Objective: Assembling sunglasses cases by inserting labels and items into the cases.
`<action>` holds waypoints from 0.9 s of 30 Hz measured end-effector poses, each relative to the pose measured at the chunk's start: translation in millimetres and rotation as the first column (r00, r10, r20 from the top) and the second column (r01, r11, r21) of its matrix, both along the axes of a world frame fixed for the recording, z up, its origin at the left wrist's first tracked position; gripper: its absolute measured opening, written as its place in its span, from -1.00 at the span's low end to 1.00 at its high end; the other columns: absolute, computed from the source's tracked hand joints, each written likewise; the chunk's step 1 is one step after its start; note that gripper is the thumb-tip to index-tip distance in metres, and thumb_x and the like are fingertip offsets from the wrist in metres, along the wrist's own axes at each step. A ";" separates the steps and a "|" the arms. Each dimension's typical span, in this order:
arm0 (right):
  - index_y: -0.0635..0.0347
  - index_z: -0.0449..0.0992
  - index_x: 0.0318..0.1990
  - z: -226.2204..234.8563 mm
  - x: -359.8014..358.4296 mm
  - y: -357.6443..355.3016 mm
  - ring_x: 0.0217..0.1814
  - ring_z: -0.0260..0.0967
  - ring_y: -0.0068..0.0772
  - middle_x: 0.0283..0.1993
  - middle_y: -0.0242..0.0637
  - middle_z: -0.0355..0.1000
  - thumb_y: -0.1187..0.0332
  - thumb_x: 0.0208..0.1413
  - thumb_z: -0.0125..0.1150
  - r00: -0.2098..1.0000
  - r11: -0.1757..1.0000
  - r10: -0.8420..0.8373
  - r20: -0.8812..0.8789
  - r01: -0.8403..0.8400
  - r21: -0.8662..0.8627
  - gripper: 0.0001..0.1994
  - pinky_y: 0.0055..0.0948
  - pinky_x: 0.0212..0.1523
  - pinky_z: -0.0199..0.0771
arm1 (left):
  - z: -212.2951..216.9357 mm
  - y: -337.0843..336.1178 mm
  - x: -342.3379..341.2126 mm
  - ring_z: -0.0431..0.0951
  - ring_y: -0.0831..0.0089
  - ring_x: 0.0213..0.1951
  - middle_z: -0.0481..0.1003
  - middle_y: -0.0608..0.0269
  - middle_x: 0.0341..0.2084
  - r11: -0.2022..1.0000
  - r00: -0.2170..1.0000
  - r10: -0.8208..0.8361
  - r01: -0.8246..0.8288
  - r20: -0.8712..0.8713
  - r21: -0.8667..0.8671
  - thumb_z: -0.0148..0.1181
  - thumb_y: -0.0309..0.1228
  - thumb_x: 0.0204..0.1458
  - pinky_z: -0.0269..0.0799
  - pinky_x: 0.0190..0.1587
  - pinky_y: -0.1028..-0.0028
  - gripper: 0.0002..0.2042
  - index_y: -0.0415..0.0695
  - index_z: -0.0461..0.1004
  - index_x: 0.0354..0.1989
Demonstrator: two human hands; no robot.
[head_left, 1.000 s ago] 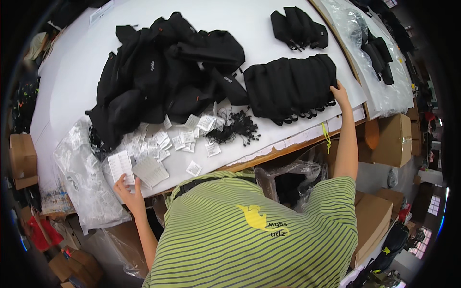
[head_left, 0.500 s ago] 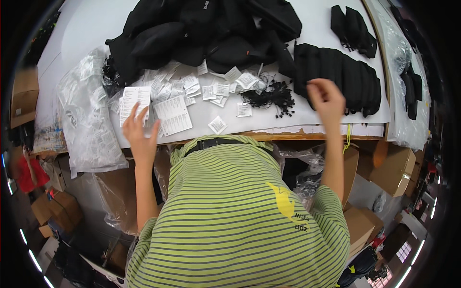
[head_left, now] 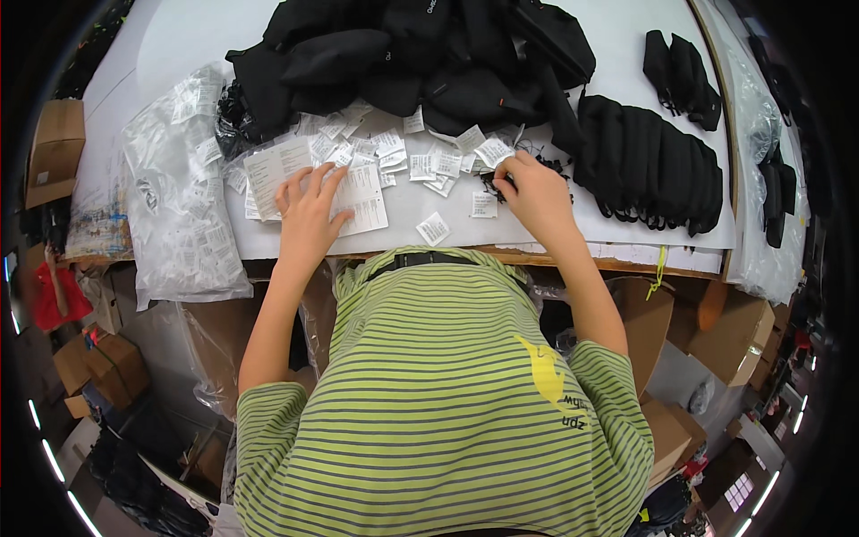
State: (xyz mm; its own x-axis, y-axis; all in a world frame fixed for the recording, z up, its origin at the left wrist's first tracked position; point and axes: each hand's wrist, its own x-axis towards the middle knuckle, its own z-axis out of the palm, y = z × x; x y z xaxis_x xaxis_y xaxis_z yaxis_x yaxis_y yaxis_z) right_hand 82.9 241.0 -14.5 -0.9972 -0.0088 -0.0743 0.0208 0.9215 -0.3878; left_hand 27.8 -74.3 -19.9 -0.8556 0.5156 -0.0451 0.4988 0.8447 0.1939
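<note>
My left hand [head_left: 310,208] lies with fingers spread over white printed cards. One card [head_left: 271,168] sticks out past its fingertips, and another card [head_left: 369,201] lies under and beside its thumb side. My right hand [head_left: 537,195] is at the heap of black hang-tag strings [head_left: 560,167], thumb and fingers closed together at the heap's left edge. What they pinch, if anything, is too small to make out. Small white printed labels [head_left: 436,163] lie scattered between the hands. Two single labels, one square label [head_left: 484,205] and one tilted label [head_left: 433,228], lie nearer the table's front edge.
A big pile of black fabric bags [head_left: 403,63] covers the back of the white table. A row of black pouches [head_left: 646,161] lies on the right, with a few more pouches [head_left: 682,76] behind. A clear plastic bag [head_left: 183,197] of labels hangs over the left front edge. Cardboard boxes [head_left: 729,327] stand below.
My right hand has moved left and down from beside the black pouches to the string heap. My left hand has shifted right onto the cards, and the left card is now tilted.
</note>
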 end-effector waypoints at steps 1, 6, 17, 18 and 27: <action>0.14 0.44 -0.41 5.0 0.9 2.4 -0.44 0.39 -0.19 -0.40 -0.33 0.34 0.36 -0.08 0.28 0.999 0.999 -0.021 -0.029 0.019 -0.041 -0.86 -0.29 -0.41 0.38 | -2.1 -1.6 -0.9 0.16 0.21 0.18 0.28 0.35 0.13 1.000 1.000 -0.002 0.002 0.001 0.002 0.36 -0.32 -0.23 -0.09 0.20 0.18 -0.35 0.04 0.30 0.15; 0.12 0.46 -0.36 2.4 7.9 5.9 -0.46 0.38 -0.25 -0.43 -0.34 0.32 0.33 -0.07 0.29 0.994 0.998 0.063 -0.087 -0.064 -0.012 -0.84 -0.34 -0.43 0.36 | -7.7 -9.0 -12.6 0.11 0.20 0.24 0.20 0.33 0.22 0.989 0.961 0.131 -0.110 -0.244 0.098 0.28 -0.29 -0.10 -0.15 0.26 0.12 -0.43 0.10 0.30 0.17; 0.01 0.63 -0.36 46.9 1.1 5.8 -0.56 0.32 -0.45 -0.54 -0.40 0.29 0.25 -0.01 0.27 0.984 0.987 -0.111 -0.138 0.094 -0.127 -0.88 -0.46 -0.54 0.27 | -4.6 -19.7 -16.0 0.08 0.13 0.27 0.18 0.25 0.25 0.973 0.958 0.174 -0.132 -0.227 0.187 0.27 -0.18 -0.06 -0.14 0.27 0.13 -0.41 0.02 0.29 0.19; 0.01 0.63 -0.35 50.2 1.2 5.4 -0.57 0.31 -0.47 -0.54 -0.41 0.29 0.26 0.00 0.27 0.984 0.985 -0.124 -0.129 0.106 -0.139 -0.89 -0.48 -0.54 0.25 | 0.2 -10.5 -13.3 0.05 0.11 0.29 0.19 0.20 0.24 0.974 0.972 0.116 -0.070 -0.206 0.216 0.29 -0.18 -0.09 -0.15 0.28 0.09 -0.37 -0.01 0.26 0.20; 0.05 0.64 -0.22 53.9 2.3 6.8 -0.67 -0.09 -0.66 -0.54 -0.48 0.28 0.34 0.06 0.25 0.919 0.879 -0.328 -0.220 0.212 -0.427 -0.85 -0.54 -0.64 -0.05 | -10.1 19.5 -4.1 0.13 0.23 0.23 0.33 0.28 0.04 0.999 0.999 -0.031 0.031 -0.005 -0.006 0.42 -0.36 -0.31 -0.18 0.30 0.14 -0.26 -0.03 0.24 0.17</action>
